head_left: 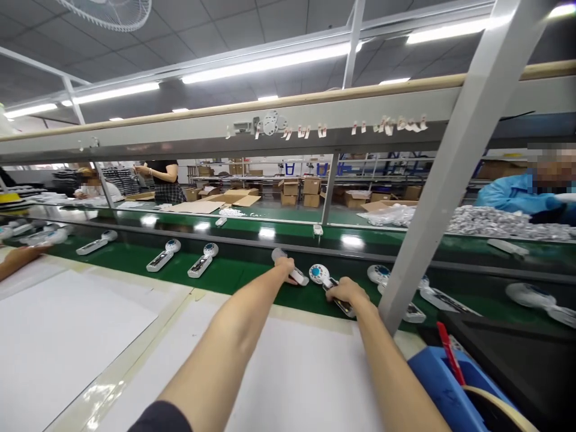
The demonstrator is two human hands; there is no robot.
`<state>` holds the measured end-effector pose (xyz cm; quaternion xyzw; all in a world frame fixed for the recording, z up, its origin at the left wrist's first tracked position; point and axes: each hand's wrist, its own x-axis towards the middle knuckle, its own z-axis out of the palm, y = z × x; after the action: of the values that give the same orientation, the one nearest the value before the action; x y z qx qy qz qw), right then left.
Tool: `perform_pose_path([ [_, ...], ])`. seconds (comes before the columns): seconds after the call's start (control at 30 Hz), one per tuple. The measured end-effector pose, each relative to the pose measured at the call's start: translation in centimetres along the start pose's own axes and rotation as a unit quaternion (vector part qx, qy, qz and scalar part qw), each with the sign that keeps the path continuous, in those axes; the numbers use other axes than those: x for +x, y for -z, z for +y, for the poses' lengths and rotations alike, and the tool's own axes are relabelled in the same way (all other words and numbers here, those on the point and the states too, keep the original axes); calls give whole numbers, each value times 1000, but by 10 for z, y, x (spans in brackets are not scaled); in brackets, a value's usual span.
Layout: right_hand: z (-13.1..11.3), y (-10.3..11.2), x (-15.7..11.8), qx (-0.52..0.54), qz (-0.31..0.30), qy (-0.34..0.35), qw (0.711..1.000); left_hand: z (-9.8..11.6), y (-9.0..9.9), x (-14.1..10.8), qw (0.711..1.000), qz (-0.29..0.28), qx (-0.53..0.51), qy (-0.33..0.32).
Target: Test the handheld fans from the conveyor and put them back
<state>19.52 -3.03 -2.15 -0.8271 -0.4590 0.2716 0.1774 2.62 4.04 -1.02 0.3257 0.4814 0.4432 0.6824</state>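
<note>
Both my arms reach over the white-covered table (297, 366) to a green conveyor belt (243, 273). My left hand (285, 266) is closed round a white device (299, 276), whose round end sticks out at the upper left. Just to the right, my right hand (345, 291) grips the handle of a second white device (319, 274) with a blue-centred round head; dark inner parts show in its open handle. Two similar devices (162, 256) (203, 260) lie on the belt to the left of my hands.
A slanted grey post (445, 174) rises right of my right hand, with more devices (379, 274) around it. At the lower right are a blue bin (445, 384) and a red-handled tool (450, 351). Another person's hand (20, 259) reaches in at far left.
</note>
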Motion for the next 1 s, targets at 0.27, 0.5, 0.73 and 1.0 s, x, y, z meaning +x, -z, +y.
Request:
perform_pose_path([
  [0.27, -52, 25, -46, 370, -48, 145, 916, 50, 46, -55, 995, -84, -42, -45],
  [0.5, -83, 57, -126, 472, -62, 254, 842, 86, 70, -147, 957, -207, -49, -199],
  [0.73, -90, 52, -170, 456, -86, 411, 784, 101, 93, -206, 923, -274, 48, -266],
  [1.0, -93, 29, -171, 440, -56, 469, 764, 104, 102, -202, 893, -337, 50, -293],
])
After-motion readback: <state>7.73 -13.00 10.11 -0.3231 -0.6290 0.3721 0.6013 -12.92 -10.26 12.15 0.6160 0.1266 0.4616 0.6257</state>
